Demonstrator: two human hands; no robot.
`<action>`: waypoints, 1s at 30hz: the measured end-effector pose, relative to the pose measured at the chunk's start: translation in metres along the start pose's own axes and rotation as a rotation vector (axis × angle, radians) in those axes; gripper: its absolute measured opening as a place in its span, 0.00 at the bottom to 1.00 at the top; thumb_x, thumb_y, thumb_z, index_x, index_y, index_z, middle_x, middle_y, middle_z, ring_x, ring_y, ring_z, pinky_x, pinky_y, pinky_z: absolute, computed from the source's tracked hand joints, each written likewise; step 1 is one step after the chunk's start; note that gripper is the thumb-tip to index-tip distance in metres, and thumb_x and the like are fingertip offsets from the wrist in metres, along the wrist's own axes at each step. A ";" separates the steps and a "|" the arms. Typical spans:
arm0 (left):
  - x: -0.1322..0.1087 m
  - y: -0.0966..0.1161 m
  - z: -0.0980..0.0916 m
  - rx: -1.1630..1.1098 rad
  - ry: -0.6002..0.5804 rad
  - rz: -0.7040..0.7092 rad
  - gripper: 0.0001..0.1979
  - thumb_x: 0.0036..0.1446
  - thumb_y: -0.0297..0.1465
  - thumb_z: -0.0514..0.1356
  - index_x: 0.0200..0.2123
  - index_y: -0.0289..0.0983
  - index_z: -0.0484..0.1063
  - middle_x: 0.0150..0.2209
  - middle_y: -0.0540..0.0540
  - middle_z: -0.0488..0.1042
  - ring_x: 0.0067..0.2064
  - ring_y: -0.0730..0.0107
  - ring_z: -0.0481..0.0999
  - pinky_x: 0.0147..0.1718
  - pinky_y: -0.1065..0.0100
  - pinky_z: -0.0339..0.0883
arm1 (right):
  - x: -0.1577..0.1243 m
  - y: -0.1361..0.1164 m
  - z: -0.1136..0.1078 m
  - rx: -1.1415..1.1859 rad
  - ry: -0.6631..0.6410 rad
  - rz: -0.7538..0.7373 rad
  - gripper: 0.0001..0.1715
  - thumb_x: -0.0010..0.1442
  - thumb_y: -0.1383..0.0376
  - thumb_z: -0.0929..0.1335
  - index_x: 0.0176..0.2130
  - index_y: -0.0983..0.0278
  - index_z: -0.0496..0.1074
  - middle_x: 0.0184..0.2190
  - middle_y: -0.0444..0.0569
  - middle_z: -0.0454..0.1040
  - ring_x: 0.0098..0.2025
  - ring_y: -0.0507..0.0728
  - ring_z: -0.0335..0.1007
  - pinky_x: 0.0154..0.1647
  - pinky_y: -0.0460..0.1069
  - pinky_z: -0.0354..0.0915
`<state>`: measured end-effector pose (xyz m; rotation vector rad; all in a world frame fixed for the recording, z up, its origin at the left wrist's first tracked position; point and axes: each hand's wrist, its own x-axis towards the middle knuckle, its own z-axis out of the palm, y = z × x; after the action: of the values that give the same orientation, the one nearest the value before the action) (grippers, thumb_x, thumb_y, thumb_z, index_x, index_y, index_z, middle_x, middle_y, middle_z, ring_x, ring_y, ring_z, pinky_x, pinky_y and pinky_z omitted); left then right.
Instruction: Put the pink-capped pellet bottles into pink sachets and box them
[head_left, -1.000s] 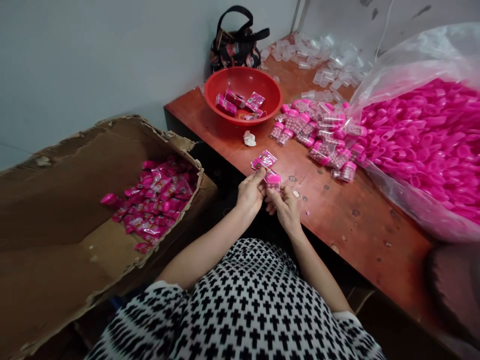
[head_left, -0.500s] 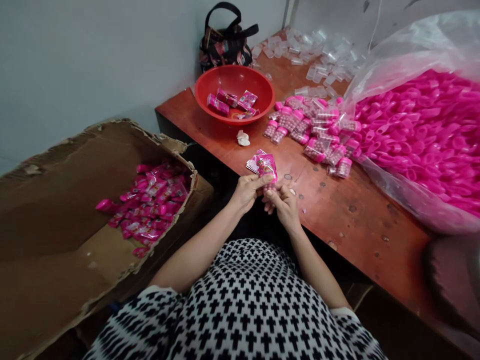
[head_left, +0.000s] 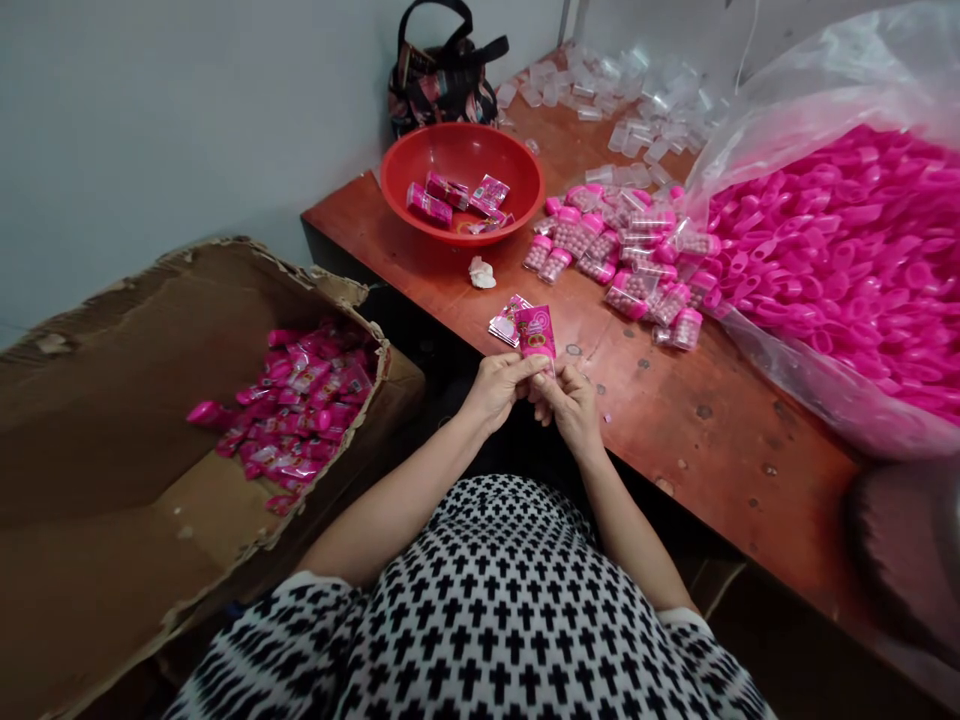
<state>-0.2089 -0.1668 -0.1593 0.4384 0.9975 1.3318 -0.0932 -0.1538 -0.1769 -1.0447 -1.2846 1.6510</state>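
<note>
My left hand and my right hand meet at the near edge of the red-brown table. Both are closed on a small pink printed packet that stands upright above my fingertips. A few more flat pink packets fan out behind it, pinched in my left hand. A pile of small clear bottles with pink caps, filled with pink balls, lies on the table beyond my hands.
A red bowl with a few pink packets sits at the back left, a dark handbag behind it. Empty clear bottles lie at the back. A plastic bag of pink caps fills the right. A torn cardboard box with wrapped pink packets stands left.
The pink-capped bottle seen between my fingers a second ago is now covered by the pink packet, which has turned upright. My hands stay together at the table edge.
</note>
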 end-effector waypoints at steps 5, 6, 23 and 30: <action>0.002 0.004 -0.001 -0.077 0.070 0.021 0.15 0.37 0.34 0.71 0.22 0.29 0.72 0.21 0.46 0.72 0.20 0.76 0.69 0.20 0.73 0.62 | -0.005 0.003 0.003 0.137 -0.022 0.014 0.20 0.53 0.54 0.70 0.40 0.61 0.63 0.24 0.39 0.74 0.19 0.48 0.69 0.17 0.42 0.66; 0.002 0.006 -0.001 -0.104 0.080 0.037 0.15 0.38 0.35 0.71 0.22 0.29 0.72 0.22 0.45 0.73 0.22 0.75 0.71 0.22 0.72 0.64 | -0.006 0.003 0.003 0.182 -0.025 0.013 0.21 0.53 0.54 0.70 0.41 0.61 0.63 0.26 0.40 0.75 0.21 0.49 0.71 0.19 0.43 0.68; -0.012 0.001 0.002 -0.110 0.054 0.051 0.12 0.40 0.33 0.70 0.22 0.29 0.74 0.21 0.48 0.71 0.21 0.80 0.67 0.22 0.74 0.62 | -0.006 0.001 0.007 0.238 0.097 -0.010 0.19 0.49 0.56 0.72 0.36 0.62 0.64 0.22 0.39 0.75 0.19 0.50 0.71 0.18 0.45 0.70; -0.033 0.003 -0.016 -0.119 -0.038 0.036 0.12 0.43 0.34 0.69 0.25 0.29 0.75 0.25 0.43 0.75 0.28 0.70 0.74 0.31 0.66 0.69 | 0.009 -0.006 0.014 0.170 -0.059 0.056 0.22 0.44 0.56 0.74 0.32 0.61 0.62 0.18 0.37 0.74 0.15 0.49 0.68 0.14 0.42 0.64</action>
<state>-0.2212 -0.2011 -0.1540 0.3913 0.8780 1.4023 -0.1093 -0.1491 -0.1701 -0.9427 -1.1383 1.8111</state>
